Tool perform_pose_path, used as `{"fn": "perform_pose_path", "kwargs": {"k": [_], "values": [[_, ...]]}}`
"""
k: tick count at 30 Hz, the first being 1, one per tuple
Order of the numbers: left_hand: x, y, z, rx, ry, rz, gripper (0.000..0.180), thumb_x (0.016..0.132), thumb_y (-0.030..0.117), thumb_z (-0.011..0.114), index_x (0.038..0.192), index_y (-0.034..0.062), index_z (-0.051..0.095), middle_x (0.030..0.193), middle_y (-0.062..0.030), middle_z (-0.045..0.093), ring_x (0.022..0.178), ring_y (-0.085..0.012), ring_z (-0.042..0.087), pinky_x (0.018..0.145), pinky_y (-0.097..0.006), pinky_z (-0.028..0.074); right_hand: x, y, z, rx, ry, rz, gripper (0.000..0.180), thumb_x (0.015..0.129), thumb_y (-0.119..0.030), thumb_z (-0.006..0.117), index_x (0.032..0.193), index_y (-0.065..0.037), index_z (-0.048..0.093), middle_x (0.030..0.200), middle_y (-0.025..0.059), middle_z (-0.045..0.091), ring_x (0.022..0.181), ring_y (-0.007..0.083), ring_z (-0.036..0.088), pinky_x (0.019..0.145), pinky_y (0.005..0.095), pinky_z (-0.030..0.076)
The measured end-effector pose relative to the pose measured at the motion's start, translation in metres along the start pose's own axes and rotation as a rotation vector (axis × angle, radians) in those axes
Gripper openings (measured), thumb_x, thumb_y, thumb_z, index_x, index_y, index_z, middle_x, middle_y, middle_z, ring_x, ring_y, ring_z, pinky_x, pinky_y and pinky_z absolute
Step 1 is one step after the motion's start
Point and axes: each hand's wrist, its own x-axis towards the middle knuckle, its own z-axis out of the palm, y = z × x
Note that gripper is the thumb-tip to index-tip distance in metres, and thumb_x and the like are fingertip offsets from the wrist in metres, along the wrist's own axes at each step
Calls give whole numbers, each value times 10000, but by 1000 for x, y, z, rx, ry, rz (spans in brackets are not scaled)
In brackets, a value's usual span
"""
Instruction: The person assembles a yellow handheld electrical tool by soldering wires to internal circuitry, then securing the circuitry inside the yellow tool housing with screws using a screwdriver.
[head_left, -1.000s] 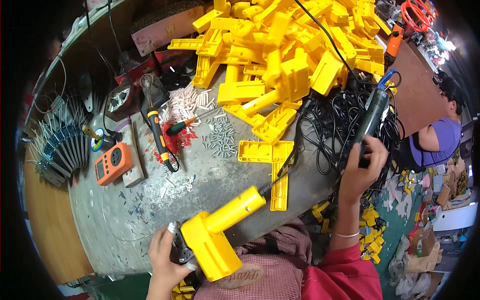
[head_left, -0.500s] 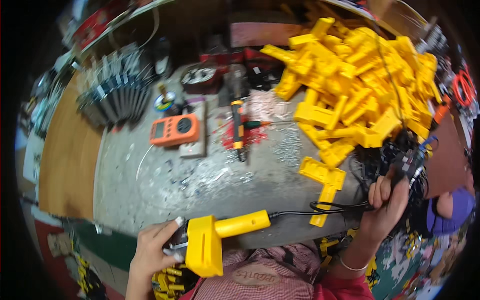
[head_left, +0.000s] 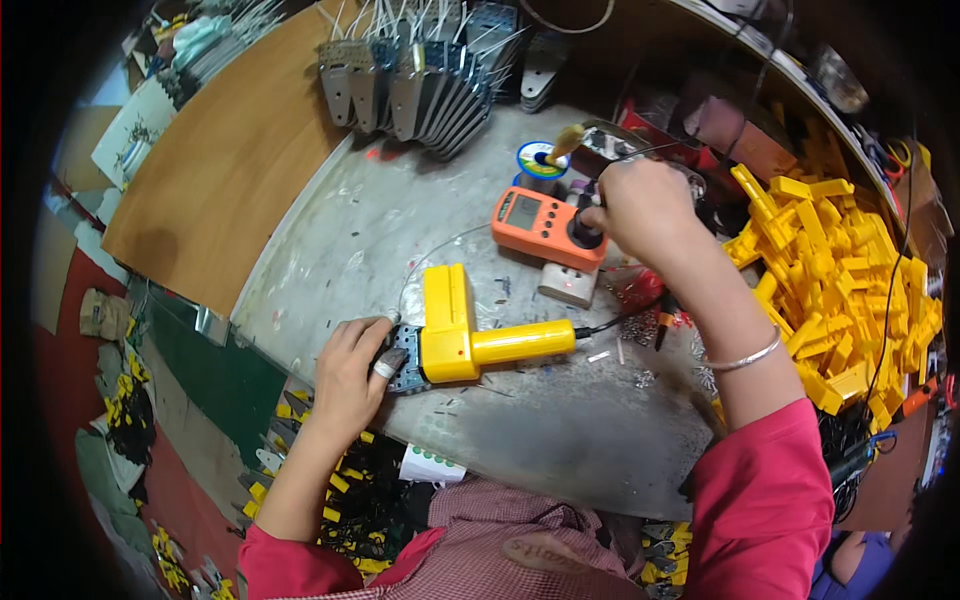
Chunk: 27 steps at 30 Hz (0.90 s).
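My left hand (head_left: 350,368) grips the perforated metal plate (head_left: 407,360) of a yellow tool that looks like a pipe welder (head_left: 455,340); white wraps show on its fingers. The welder rests on the grey worktop, its round handle pointing right, with a black cable (head_left: 603,326) running from the handle's end. My right hand (head_left: 648,212) is closed at the right end of an orange multimeter (head_left: 545,225), beside its black dial. The hand hides what its fingers hold. Under the meter, a white power strip (head_left: 568,285) shows its near end.
Dark metal plates with white wires (head_left: 420,90) stand in a row at the back. A solder spool (head_left: 542,160) holds a brush behind the meter. Yellow plastic shells (head_left: 830,290) are heaped at right. A wooden board (head_left: 230,170) lies at left.
My right hand has moved from the cable at the right to the multimeter. The welder now lies farther onto the worktop, turned over, in my left hand. The view has swung left.
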Motion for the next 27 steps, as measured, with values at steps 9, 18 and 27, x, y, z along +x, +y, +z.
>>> {"fn": "perform_pose_path", "kwargs": {"k": [9, 18, 27], "values": [[-44, 7, -11, 24, 188, 230, 330, 745, 96, 637, 1056, -12, 609, 926, -171, 614, 795, -330, 589, 689, -403, 469, 16, -11, 24, -116, 57, -151, 229, 734, -275, 702, 732, -46, 695, 727, 155, 670, 733, 324, 675, 692, 424, 544], [-106, 4, 2, -224, -14, -106, 304, 710, 243, 747, 870, 15, 626, 760, -139, 560, 705, -337, 545, 615, -399, 438, -21, -18, 18, -270, 493, -313, 192, 729, -182, 702, 881, -67, 681, 923, 130, 624, 871, 291, 600, 747, 395, 486], [-120, 17, 18, -1240, -552, -746, 422, 734, -18, 712, 1148, 3, 633, 1127, -76, 652, 1042, -129, 585, 915, -297, 466, -161, -137, 38, 788, -193, -503, 159, 719, -64, 694, 836, -45, 589, 784, 103, 500, 728, 299, 566, 615, 401, 482]]}}
